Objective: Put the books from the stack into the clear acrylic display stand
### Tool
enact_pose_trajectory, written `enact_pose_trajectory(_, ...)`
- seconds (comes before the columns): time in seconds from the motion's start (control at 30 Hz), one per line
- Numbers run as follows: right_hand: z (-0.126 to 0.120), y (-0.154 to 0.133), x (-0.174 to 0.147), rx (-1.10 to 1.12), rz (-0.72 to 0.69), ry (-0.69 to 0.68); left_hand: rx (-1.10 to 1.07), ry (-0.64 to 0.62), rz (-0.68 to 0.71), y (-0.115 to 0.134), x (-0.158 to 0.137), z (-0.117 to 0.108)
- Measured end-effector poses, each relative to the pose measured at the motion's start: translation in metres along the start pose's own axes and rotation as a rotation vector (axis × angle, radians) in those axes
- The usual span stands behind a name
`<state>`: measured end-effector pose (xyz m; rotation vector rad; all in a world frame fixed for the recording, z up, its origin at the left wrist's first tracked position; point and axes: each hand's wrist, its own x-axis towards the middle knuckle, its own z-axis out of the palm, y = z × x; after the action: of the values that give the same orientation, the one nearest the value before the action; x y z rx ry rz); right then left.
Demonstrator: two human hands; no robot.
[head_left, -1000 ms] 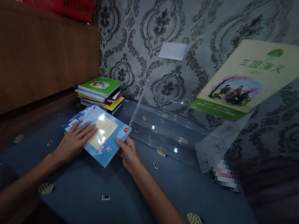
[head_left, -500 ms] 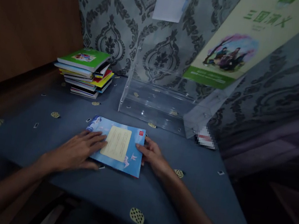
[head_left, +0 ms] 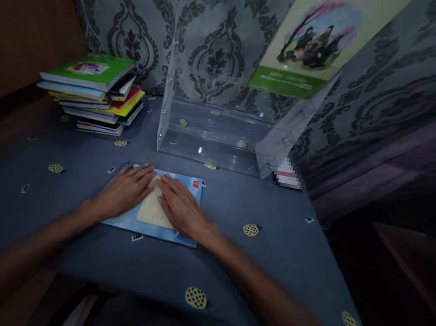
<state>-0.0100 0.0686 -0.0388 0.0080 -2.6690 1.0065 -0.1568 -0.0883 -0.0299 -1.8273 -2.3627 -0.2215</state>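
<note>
A blue book (head_left: 183, 238) with a pale yellow panel and a small red mark at its top right corner lies flat on the table. My left hand (head_left: 126, 187) rests palm down over the book's left part, fingers stretched out. On the yellow panel and the right part lies my right hand (head_left: 180, 207), also flat with fingers extended. The fingertips of the two hands come close together near the top of the panel. Much of the cover is hidden under them.
Several books form an uneven stack (head_left: 87, 89) at the back left. A clear acrylic rack (head_left: 207, 150) stands against the wall, with a green and cream printed board (head_left: 301, 48) above its right side. A blurred-out white item (head_left: 289, 174) sits beside the rack. Patterned cloth covers the table (head_left: 266, 272).
My right hand has left the book's right edge and now lies flat on the cover. My left hand has moved further up the book. The view has shifted right and down.
</note>
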Motion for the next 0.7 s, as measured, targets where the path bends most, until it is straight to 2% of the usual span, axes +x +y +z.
enact_pose_trajectory(0.23, -0.025, 0.044, -0.025, -0.016, 0.08, 0.086, -0.067, 0.043, -0.074, -0.018, -0.008, 0.002)
enact_pose_trajectory(0.43, -0.031, 0.045, -0.025, 0.033, 0.106, 0.101, -0.087, 0.091, -0.124, -0.02, -0.009, 0.003)
enact_pose_trajectory(0.57, -0.031, 0.046, -0.025, 0.024, 0.088, 0.132, -0.008, 0.108, -0.124, -0.017, -0.009, 0.002)
enact_pose_trajectory(0.63, -0.03, 0.046, -0.027, 0.021, 0.079, 0.135, 0.033, 0.113, -0.102, -0.011, -0.009, 0.002)
enact_pose_trajectory(0.7, -0.029, 0.047, -0.028, 0.013, 0.07, 0.139, 0.026, 0.114, -0.025, 0.0, -0.009, 0.003)
